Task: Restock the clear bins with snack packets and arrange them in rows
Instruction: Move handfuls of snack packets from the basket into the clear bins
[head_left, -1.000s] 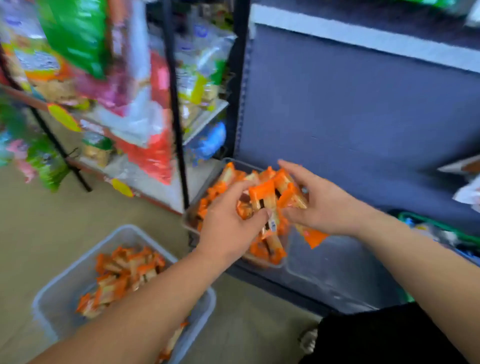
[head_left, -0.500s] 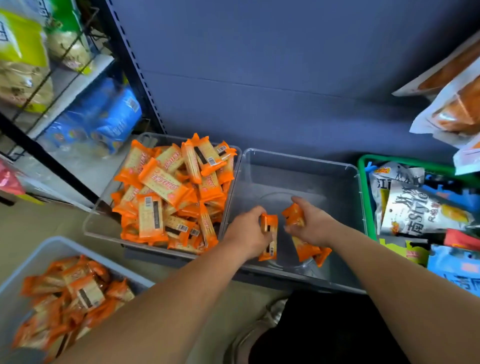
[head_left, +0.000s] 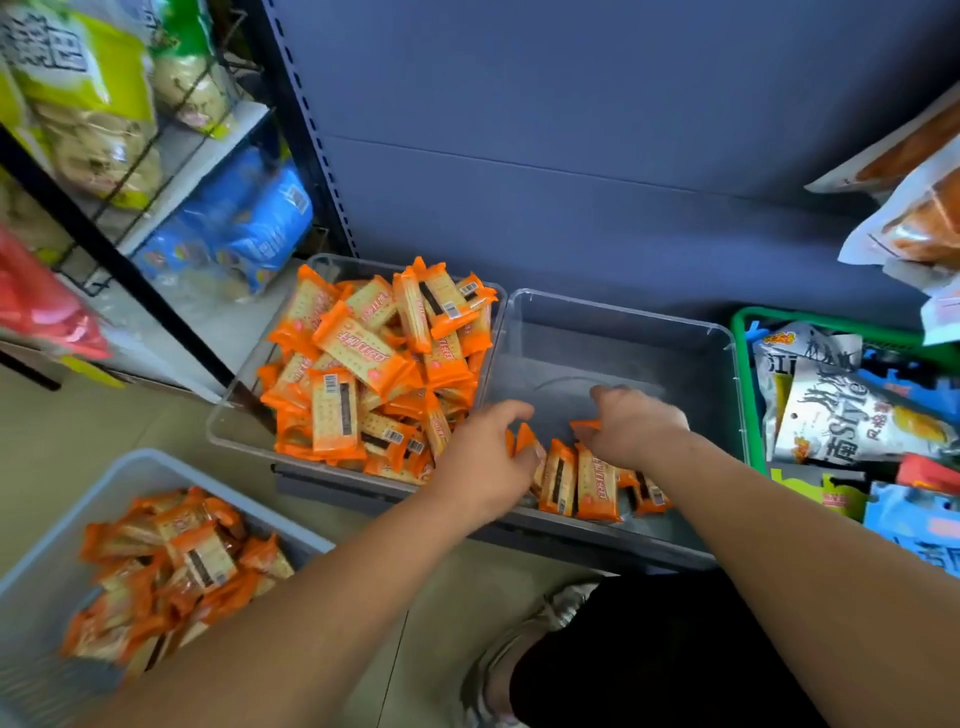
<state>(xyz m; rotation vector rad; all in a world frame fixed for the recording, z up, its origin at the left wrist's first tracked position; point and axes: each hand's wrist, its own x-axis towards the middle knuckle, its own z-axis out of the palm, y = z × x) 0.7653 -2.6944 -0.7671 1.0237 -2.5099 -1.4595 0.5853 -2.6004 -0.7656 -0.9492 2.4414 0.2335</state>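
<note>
On my feed the left forearm (head_left: 311, 613) and right forearm (head_left: 779, 519) are uncovered all the way to the frame's edge. The left hand (head_left: 483, 462) and right hand (head_left: 636, 426) are ungloved. Lower down I make out plain, matte black fabric (head_left: 675, 654) over a leg; whether it is shorts or trousers I cannot tell. Next to it is a light grey-beige shoe (head_left: 524, 639) with a paler sole, slightly blurred.

Both forearms bare, extended forward; left hand (head_left: 483, 462) back up, thumb raised, fingers curled round a packet (head_left: 524, 439); right hand (head_left: 636, 426) knuckles up, fingers curled downward, grip unclear
</note>
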